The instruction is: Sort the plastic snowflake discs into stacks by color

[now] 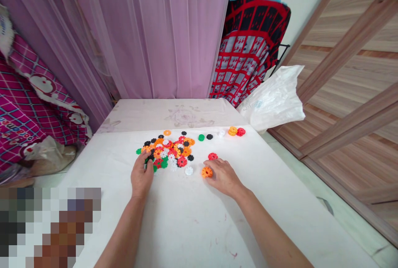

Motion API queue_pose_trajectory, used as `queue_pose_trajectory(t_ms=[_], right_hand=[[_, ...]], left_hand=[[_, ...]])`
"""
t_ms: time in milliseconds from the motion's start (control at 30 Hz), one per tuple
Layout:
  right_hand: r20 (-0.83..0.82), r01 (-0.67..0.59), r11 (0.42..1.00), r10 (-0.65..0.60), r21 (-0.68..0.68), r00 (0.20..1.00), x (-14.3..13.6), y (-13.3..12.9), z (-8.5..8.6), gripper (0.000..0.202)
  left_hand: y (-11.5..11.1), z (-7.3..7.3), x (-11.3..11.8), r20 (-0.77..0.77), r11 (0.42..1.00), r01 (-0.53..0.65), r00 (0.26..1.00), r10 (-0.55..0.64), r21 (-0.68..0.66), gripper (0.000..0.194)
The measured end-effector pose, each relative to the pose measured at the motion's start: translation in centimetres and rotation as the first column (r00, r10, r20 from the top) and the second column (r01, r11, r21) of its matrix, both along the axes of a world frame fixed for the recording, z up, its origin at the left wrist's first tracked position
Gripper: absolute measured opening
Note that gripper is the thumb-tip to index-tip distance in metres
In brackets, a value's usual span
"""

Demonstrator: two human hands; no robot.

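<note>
A loose pile of notched plastic discs [174, 148] in orange, red, black, white and green covers the left middle of the table. At the pile's left edge is my left hand [141, 173], its fingers bent over an orange disc and dark ones; whether it grips any is hidden. My right hand [223, 176] holds an orange notched disc [207, 172] between thumb and fingers, apart from the pile. A red disc [213, 156] lies just beyond its fingers, and a white disc [188, 170] sits between the hands.
Along the far side stand a green disc [201, 137], a black disc [209, 136], white discs [221, 133], orange discs [233, 131] and red discs [241, 131]. A white plastic bag [275, 100] hangs at the table's right far corner. A purple curtain [168, 36] hangs behind.
</note>
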State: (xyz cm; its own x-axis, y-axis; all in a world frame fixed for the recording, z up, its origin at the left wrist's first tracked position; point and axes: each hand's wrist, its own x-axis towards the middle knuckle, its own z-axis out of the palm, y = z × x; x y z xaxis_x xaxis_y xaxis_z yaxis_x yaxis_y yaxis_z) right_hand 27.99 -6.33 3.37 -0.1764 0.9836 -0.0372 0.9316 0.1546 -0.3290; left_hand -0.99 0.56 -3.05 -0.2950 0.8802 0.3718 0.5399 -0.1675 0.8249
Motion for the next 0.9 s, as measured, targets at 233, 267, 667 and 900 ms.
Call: queue_pose_trajectory(t_ms=[233,267,667,900], right_hand=[[0.017,-0.001,1.000,0.002,-0.012,1.000,0.0,-0.3,-0.1,0.044],[0.016,-0.002,1.000,0.002,-0.009,1.000,0.1,-0.3,0.0,0.045],[0.107,0.027,0.999,-0.029,0.018,0.994,-3.8,7.5,0.9,0.025],[0.169,-0.019,1.000,0.020,-0.007,0.985,-6.4,10.2,-0.1,0.029]], left_hand=[[-0.1,0.0,0.0,-0.012,1.000,0.000,1.000,0.000,0.003,0.029],[-0.1,0.1,0.0,-0.006,1.000,-0.002,1.000,0.002,-0.003,0.029],[-0.2,0.0,0.0,0.003,1.000,-0.004,1.000,0.004,-0.017,0.030],[0.0,-0.1,0.0,0.006,1.000,-0.006,1.000,0.006,-0.010,0.030]])
